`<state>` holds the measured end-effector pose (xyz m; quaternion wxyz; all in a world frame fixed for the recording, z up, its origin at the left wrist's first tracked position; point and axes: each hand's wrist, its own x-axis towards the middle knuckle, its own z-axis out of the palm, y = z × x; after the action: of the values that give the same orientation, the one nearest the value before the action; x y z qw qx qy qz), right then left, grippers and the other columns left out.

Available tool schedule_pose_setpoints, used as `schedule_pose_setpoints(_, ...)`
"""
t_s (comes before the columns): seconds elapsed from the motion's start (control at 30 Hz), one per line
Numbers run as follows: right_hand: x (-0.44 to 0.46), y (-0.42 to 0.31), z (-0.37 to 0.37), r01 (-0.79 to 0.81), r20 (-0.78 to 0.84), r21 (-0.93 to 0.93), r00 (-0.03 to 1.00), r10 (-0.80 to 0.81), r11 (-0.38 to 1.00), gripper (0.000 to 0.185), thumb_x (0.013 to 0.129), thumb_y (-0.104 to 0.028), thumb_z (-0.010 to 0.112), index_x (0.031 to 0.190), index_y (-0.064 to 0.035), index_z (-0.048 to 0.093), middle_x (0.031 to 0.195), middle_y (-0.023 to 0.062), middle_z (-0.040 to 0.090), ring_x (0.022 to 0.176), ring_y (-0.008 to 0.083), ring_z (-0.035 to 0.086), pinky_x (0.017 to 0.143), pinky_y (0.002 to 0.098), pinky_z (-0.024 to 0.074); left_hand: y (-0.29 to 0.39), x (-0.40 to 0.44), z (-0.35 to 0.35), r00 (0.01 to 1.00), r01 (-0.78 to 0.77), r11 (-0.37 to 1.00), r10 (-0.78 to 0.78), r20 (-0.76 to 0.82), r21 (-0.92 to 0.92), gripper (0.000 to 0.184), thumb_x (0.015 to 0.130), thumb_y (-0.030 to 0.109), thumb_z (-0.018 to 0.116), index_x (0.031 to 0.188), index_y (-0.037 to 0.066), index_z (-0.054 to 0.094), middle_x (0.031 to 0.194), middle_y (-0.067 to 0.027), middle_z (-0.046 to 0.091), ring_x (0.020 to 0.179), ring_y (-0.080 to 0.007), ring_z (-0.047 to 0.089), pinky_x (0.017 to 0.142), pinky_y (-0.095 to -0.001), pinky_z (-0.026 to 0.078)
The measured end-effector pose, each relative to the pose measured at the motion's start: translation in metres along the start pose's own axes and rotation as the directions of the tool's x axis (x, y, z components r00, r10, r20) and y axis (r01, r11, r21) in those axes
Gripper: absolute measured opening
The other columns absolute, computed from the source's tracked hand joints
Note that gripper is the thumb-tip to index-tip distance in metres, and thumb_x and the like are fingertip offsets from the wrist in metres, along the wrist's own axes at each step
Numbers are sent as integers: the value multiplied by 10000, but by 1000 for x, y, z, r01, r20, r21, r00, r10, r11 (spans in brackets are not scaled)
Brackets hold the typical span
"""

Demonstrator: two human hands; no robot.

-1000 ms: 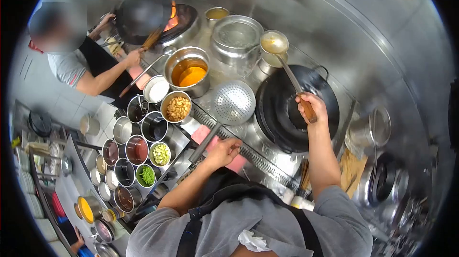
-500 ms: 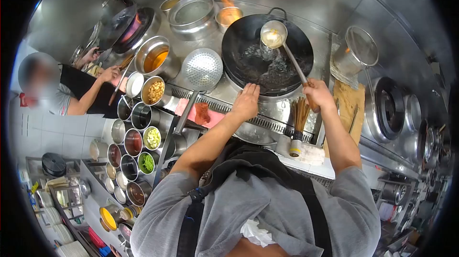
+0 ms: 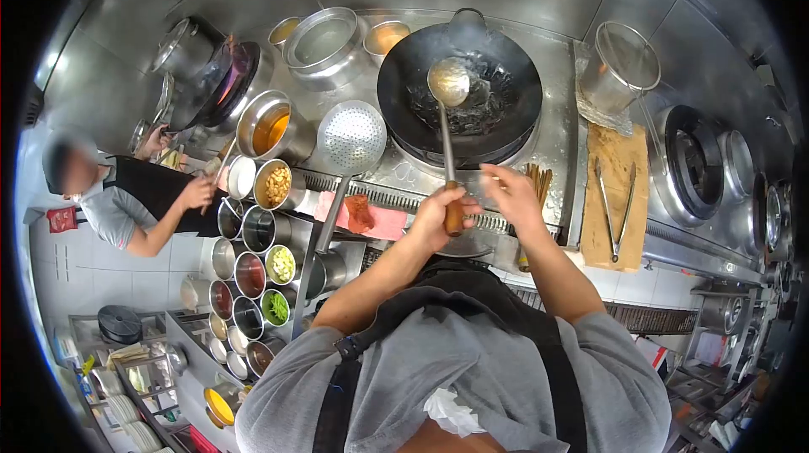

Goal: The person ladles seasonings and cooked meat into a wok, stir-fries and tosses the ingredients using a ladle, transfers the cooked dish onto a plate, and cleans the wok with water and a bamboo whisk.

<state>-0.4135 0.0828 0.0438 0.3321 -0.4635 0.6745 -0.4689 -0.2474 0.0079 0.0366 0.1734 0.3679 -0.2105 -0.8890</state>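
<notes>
My left hand (image 3: 435,215) is closed around the wooden grip of a long ladle (image 3: 447,137). The ladle's bowl is over the black wok (image 3: 403,91), which holds a shiny dark liquid. Just right of the grip, my right hand (image 3: 511,198) has its fingers apart and holds nothing. Behind that hand a bamboo wok brush (image 3: 538,179) is partly hidden. To the left of the wok lies a perforated strainer ladle (image 3: 352,137), its handle reaching down past a pink cloth (image 3: 386,224) with a reddish piece (image 3: 359,214) on it.
At right, metal tongs (image 3: 617,213) lie on a wooden board (image 3: 600,154) below a mesh strainer (image 3: 628,57). Several ingredient pots, including one with diced pieces (image 3: 275,187), stand at left. A co-worker (image 3: 147,196) works by another wok (image 3: 198,91) with flame.
The ladle has passed from my right hand to my left, its bowl shifting left and down. My right hand has let go and opened. The flame at the small back pot is gone.
</notes>
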Motion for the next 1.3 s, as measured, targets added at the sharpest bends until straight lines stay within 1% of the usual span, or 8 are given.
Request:
schedule_pose_setpoints(0.13,-60,62,-25,-227,-331,-590,943,24,775,468,785,-257,677,1178,-30,565,985,213,622,894,358,621,767,413,500,47,-13,-20,939,-166,878,280,-200,449,485,757,1,567,1220,13,423,644,-57,519,474,-147,495,388,-274,369)
schedule_pose_setpoints(0.33,-115,175,2,-493,-344,-604,870,353,626,767,696,-283,729,1324,6,396,997,319,579,951,401,596,778,447,506,88,-51,-19,972,37,793,113,-206,608,412,747,7,577,1137,8,442,618,-64,505,428,-136,471,339,-269,331)
schedule_pose_setpoints(0.5,-100,183,-35,-445,-321,501,701,637,742,578,683,-138,636,1200,78,493,871,167,614,708,271,629,612,353,525,153,-58,-55,971,235,677,-193,-141,697,326,805,114,545,1124,50,515,686,-143,595,512,-238,587,419,-358,448)
schedule_pose_setpoints(0.57,-87,103,-56,-285,-277,695,742,611,661,444,735,-108,573,1139,62,510,822,134,583,680,242,614,557,335,517,169,-56,-57,940,-49,-509,268,212,860,279,844,221,509,1041,45,598,817,-212,652,722,-363,653,641,-475,518)
schedule_pose_setpoints(0.67,-48,39,-57,-124,-368,641,816,445,758,638,766,-114,590,1367,-7,404,928,128,616,726,191,622,523,278,491,183,-70,-14,951,104,-623,291,107,776,327,865,294,474,996,45,641,923,-227,646,894,-409,618,832,-507,476)
schedule_pose_setpoints(0.83,76,20,-73,-212,-177,-178,968,180,961,558,783,-270,669,1299,-105,535,1023,140,665,923,268,644,805,338,488,213,-63,19,969,155,-684,247,26,713,311,877,301,484,993,78,667,920,-210,657,890,-383,630,831,-482,487)
schedule_pose_setpoints(0.93,150,12,-89,104,198,-845,972,125,525,440,766,-297,662,1173,-133,633,1024,201,654,986,334,624,877,400,483,231,-59,19,980,132,-665,201,6,735,307,870,296,500,1022,89,669,932,-199,660,915,-367,627,847,-463,484)
schedule_pose_setpoints(1.3,211,-51,-60,244,262,-955,961,90,170,304,795,-153,564,1088,-147,648,912,154,678,890,321,652,801,420,520,245,-51,-26,997,61,-352,74,-38,934,337,850,268,542,1092,60,650,679,-145,635,549,-219,619,557,-359,506)
